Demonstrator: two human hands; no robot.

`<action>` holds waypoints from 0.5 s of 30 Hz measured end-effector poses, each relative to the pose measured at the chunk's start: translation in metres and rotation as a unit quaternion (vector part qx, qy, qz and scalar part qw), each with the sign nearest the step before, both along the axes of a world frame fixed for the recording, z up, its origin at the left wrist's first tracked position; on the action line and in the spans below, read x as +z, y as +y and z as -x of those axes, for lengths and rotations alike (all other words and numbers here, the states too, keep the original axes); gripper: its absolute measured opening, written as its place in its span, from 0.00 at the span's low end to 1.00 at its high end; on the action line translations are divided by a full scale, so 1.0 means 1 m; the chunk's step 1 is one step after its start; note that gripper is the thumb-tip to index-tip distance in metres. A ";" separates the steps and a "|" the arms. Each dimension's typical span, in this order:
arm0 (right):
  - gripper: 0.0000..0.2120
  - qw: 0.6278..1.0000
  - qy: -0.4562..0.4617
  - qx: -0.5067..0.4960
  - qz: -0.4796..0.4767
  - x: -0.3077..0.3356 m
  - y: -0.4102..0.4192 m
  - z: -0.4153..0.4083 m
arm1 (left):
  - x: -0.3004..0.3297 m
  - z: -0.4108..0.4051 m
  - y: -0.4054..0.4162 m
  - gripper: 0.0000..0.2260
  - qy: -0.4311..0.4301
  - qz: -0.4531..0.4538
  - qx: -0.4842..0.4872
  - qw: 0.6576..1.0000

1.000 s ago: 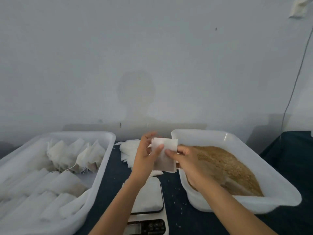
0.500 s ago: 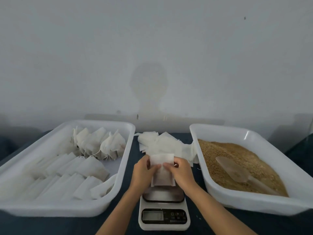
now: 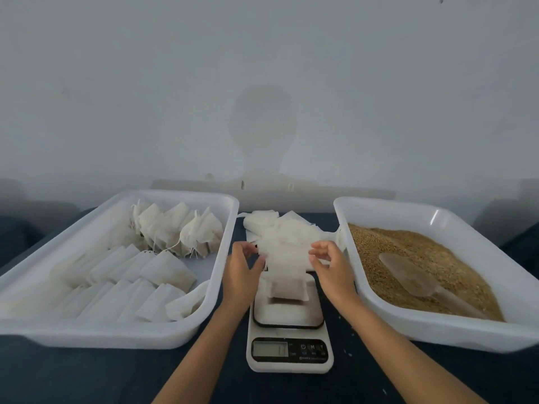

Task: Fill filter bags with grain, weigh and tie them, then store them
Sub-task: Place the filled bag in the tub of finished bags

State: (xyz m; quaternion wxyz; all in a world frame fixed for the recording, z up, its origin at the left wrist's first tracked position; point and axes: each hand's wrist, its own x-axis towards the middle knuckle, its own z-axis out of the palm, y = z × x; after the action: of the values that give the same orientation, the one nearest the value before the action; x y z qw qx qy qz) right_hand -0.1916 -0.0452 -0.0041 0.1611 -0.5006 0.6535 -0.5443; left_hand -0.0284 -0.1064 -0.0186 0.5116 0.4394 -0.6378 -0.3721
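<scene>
A white filter bag (image 3: pixel 287 282) with grain in its lower part stands on the platform of a small white digital scale (image 3: pixel 288 330) at the table's middle. My left hand (image 3: pixel 242 272) hovers at the bag's left top corner and my right hand (image 3: pixel 331 268) at its right top corner. The fingers of both are loosely curled and hold nothing. Whether the fingertips still touch the bag's edges is unclear. The scale's display is too blurred to read.
A white tray (image 3: pixel 87 333) on the left holds several filled bags, some tied with strings. On the right, a white tray (image 3: pixel 437 330) contains brown grain and a clear scoop (image 3: pixel 408 275). Behind the scale lies a pile of empty bags (image 3: pixel 277 228). A wall rises close behind.
Both hands lowered the bag from in front of the grain tray onto the scale, then let go of it and spread apart. The camera view shifted left and down.
</scene>
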 end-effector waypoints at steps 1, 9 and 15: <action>0.09 1.000 -0.009 -0.005 0.003 0.000 0.001 0.002 | 0.000 -0.001 -0.001 0.09 0.009 -0.001 0.011 1.000; 0.09 0.999 -0.040 -0.005 -0.006 -0.007 0.003 0.005 | -0.006 -0.004 -0.002 0.06 -0.007 0.008 0.024 1.000; 0.09 0.999 -0.040 -0.006 -0.013 -0.008 0.004 0.006 | -0.006 -0.005 -0.001 0.05 -0.032 0.000 0.011 0.999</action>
State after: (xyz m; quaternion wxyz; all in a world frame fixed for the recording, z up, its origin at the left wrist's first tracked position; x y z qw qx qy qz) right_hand -0.1975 -0.0411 -0.0118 0.1906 -0.4725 0.6563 -0.5565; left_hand -0.0229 -0.1072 -0.0245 0.4949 0.4578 -0.6493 -0.3519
